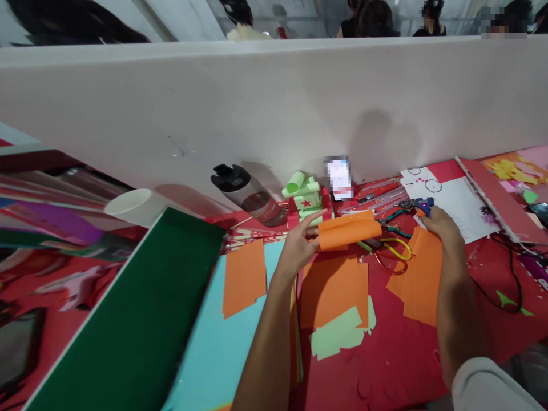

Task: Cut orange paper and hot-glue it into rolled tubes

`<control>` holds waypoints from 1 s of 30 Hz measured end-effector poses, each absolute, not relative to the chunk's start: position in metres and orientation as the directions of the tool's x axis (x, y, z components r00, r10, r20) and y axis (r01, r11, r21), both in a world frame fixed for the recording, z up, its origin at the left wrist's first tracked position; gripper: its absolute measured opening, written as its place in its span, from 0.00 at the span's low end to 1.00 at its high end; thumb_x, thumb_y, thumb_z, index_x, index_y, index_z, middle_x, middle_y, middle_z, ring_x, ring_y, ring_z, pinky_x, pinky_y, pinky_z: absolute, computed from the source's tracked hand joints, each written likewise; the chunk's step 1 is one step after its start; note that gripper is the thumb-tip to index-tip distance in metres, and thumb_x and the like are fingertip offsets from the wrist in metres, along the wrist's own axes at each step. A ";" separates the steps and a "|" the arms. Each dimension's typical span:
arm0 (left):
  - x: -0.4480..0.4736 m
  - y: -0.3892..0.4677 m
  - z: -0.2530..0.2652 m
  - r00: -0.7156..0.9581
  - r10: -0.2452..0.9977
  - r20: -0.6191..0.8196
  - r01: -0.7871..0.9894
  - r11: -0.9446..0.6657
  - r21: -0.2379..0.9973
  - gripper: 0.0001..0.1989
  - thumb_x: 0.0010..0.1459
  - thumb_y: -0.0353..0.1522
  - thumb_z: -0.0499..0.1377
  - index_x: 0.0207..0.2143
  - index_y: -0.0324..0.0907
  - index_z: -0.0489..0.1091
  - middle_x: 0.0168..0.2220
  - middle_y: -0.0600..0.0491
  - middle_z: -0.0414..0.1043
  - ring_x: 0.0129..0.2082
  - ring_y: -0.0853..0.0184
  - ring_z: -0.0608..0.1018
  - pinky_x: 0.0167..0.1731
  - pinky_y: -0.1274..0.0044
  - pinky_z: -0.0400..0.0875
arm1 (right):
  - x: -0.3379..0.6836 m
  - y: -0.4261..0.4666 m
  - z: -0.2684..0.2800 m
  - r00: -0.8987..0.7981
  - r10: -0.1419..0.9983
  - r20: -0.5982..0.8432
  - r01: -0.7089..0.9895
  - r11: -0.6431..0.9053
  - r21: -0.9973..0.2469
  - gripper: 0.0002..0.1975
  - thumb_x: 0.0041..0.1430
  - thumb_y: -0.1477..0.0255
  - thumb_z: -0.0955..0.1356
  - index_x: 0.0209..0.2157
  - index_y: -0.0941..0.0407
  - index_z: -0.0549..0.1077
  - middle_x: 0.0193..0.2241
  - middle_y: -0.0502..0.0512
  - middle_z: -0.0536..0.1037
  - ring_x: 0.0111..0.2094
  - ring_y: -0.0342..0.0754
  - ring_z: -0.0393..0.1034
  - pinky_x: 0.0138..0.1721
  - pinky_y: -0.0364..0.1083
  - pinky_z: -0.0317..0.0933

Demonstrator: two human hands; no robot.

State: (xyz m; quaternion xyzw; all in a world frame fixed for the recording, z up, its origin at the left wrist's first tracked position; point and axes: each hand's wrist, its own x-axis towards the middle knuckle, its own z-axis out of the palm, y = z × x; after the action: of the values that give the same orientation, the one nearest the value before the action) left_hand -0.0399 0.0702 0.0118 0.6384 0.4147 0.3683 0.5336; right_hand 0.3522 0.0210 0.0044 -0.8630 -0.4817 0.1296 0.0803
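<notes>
In my left hand is a rolled sheet of orange paper, its fingers closed on the left end. My right hand is closed round a blue glue gun with an orange part, its nozzle towards the left. Below my right hand lie several orange paper sheets. Red-and-yellow-handled scissors rest between the hands. Behind my left hand stands a light green paper model with a red star. More orange paper and light green scraps lie on the red table.
A phone leans on the white partition. A dark-lidded bottle stands tilted in view near a white cup. A green board and blue sheets are at left. A black cable curls at right. People are beyond the partition.
</notes>
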 end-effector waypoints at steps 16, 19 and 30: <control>-0.039 0.069 0.015 0.350 0.934 0.068 0.085 -0.104 0.991 0.38 0.46 0.27 0.63 0.63 0.38 0.69 0.26 0.56 0.77 0.25 0.71 0.75 0.26 0.82 0.70 | 0.350 0.015 0.011 0.586 0.802 -0.116 0.754 -0.592 -0.286 0.36 0.54 0.55 0.75 0.56 0.62 0.66 0.50 0.71 0.75 0.50 0.64 0.75 0.47 0.55 0.68; -0.037 0.066 0.020 0.339 0.936 0.095 0.053 -0.120 0.991 0.37 0.45 0.27 0.64 0.61 0.38 0.71 0.20 0.61 0.69 0.20 0.75 0.68 0.23 0.83 0.67 | 0.336 0.011 0.035 0.462 0.886 -0.028 0.724 -0.395 -0.566 0.36 0.54 0.56 0.75 0.58 0.57 0.65 0.49 0.65 0.74 0.44 0.57 0.75 0.42 0.53 0.70; -0.036 0.069 0.010 0.268 0.959 0.091 -0.077 -0.073 0.994 0.37 0.46 0.31 0.69 0.61 0.38 0.71 0.18 0.64 0.65 0.16 0.77 0.64 0.21 0.84 0.65 | 0.263 0.017 0.070 -0.252 0.961 0.111 0.170 0.157 -0.973 0.28 0.58 0.65 0.76 0.58 0.46 0.68 0.53 0.57 0.76 0.50 0.52 0.74 0.53 0.57 0.71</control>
State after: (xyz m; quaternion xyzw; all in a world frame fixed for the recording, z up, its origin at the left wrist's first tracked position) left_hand -0.0365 0.0690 0.0099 0.5673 0.3886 0.4635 0.5589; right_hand 0.2626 0.0170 0.0695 -0.4454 -0.6348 0.4725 0.4188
